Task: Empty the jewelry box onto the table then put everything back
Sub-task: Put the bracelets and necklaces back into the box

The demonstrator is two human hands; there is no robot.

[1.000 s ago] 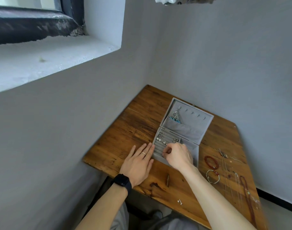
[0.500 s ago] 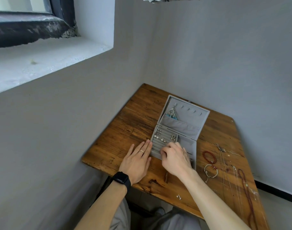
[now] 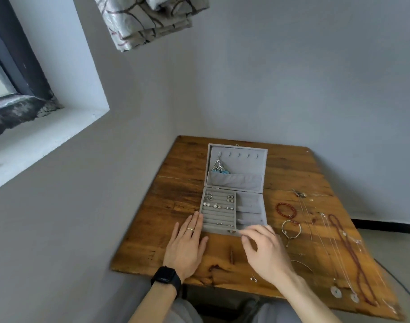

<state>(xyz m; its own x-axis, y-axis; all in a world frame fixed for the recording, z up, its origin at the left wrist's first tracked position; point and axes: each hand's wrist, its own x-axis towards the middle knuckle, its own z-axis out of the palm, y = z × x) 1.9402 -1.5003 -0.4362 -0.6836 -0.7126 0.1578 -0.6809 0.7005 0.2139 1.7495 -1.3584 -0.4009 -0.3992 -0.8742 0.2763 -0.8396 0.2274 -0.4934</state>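
Observation:
The grey jewelry box (image 3: pixel 250 208) stands open on the wooden table (image 3: pixel 176 197), lid upright. Several earrings (image 3: pixel 216 205) sit in its ring rows, and a silver and blue necklace (image 3: pixel 219 167) hangs in the lid. My left hand (image 3: pixel 187 245) lies flat on the table, fingertips touching the box's left front corner. My right hand (image 3: pixel 264 249) hovers at the box's front edge, fingers loosely curled; nothing shows in them. A red bead bracelet (image 3: pixel 285 209), a white bracelet (image 3: pixel 291 228) and a long dark bead necklace (image 3: pixel 353 255) lie to the right.
Thin chains (image 3: pixel 320 231) with round pendants (image 3: pixel 336 292) stretch along the table's right side. A small stud (image 3: pixel 253 279) lies near the front edge. Walls close in the table on the left and back. A folded curtain (image 3: pixel 150 19) hangs above.
My right hand has drawn back from the ring rows to the box's front edge. The camera has swung, so the box now faces me squarely. The left hand stays flat.

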